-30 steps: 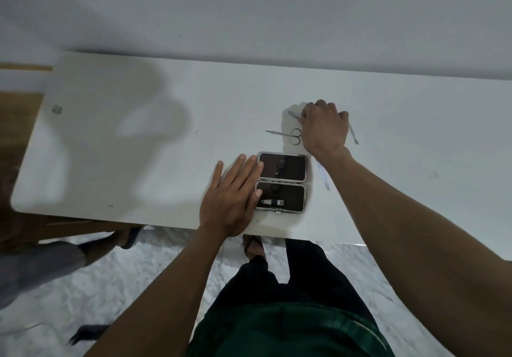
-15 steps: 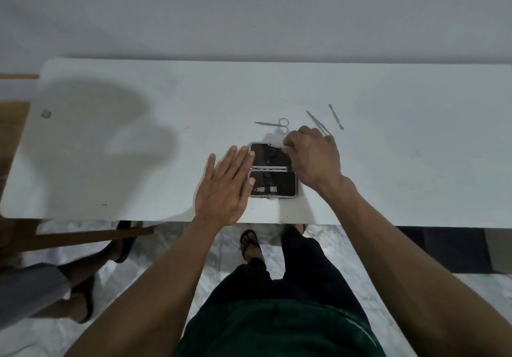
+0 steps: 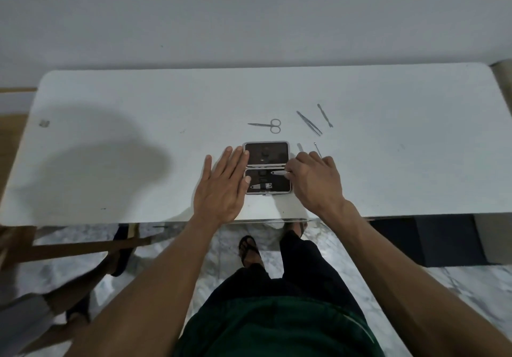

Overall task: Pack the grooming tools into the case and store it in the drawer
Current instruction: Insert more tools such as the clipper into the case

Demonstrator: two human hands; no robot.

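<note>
An open grooming case with dark lining lies on the white table near its front edge. A nail clipper sits in the near half. My left hand lies flat, fingers spread, on the case's left edge. My right hand pinches a slim metal tool and holds it over the near half. Small scissors, tweezers and a thin pusher lie loose behind the case. Two more thin tools poke out behind my right hand.
The table's front edge runs just below the case. A person's leg and sandal show at the lower left under a wooden bar. A dark cabinet stands under the table at right.
My right hand took a slim tool from behind the case and brought it over the case's near half. My left hand stayed on the case's left side.
</note>
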